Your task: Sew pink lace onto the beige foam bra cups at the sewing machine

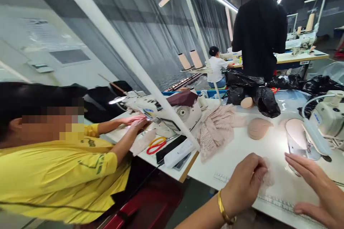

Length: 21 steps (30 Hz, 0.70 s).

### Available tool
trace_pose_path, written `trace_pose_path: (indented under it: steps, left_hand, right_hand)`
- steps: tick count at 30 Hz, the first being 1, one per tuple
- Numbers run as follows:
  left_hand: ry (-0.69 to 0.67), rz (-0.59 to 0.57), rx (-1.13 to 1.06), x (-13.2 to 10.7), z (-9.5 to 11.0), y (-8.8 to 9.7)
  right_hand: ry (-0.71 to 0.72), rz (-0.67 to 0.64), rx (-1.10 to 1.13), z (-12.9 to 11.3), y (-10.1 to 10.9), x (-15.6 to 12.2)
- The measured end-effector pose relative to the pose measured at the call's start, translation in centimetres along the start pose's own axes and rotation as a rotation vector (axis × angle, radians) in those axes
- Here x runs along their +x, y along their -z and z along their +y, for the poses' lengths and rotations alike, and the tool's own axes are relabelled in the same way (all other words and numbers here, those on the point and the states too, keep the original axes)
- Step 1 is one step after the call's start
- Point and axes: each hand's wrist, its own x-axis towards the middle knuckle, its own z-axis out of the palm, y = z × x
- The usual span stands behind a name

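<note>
My left hand (247, 180), with a gold bracelet at the wrist, is closed over the front part of the white table. Thin, pale, see-through fabric (269, 176) shows at its fingertips, pinched there. To the right, my right hand (315, 189) has its fingers stretched out and thumb apart, holding nothing. Its fingertips are near the lit needle area of a white sewing machine (319, 118). A beige moulded cup (295, 132) lies by that machine, and another beige cup (259, 128) rests on the table beyond my left hand.
Crumpled pale lace (216, 128) lies left of the cups. A co-worker in a yellow shirt (88, 171) works at a neighbouring sewing machine (182, 112), near red-and-yellow scissors (156, 145). A ruler strip (279, 203) runs along the table's front. Black plastic bags (266, 102) lie behind; a person in black (260, 32) stands beyond.
</note>
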Motion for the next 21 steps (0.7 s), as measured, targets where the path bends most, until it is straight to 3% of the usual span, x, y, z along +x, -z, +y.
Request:
trace_pose_path:
  steps: [2, 5, 8, 10, 16, 21]
  left_hand:
    - [0.121, 0.044, -0.224, 1.5, 0.9, -0.3]
    - [0.384, 0.088, -0.527, 3.5, 0.2, -1.4]
    - [0.573, -0.055, -0.800, 4.3, -1.4, -2.8]
    - [0.576, -0.112, -0.840, 4.2, -2.0, -3.5]
    - [0.569, 0.107, -0.951, 3.8, -1.8, -4.4]
    - [0.573, 0.117, -0.898, 3.4, -2.5, -5.3]
  right_hand:
    - [-0.186, -0.018, 0.251, -2.8, -0.5, 1.3]
    - [-0.475, 0.004, 0.711, -4.7, -1.1, 3.0]
    - [-0.616, 0.084, 0.927, -4.5, -1.3, 3.7]
    - [-0.642, 0.130, 0.925, -4.0, -1.3, 3.6]
    - [-0.619, 0.114, 0.762, -3.1, -1.4, 2.9]
    - [-0.592, 0.200, 0.579, -2.9, -1.6, 2.8]
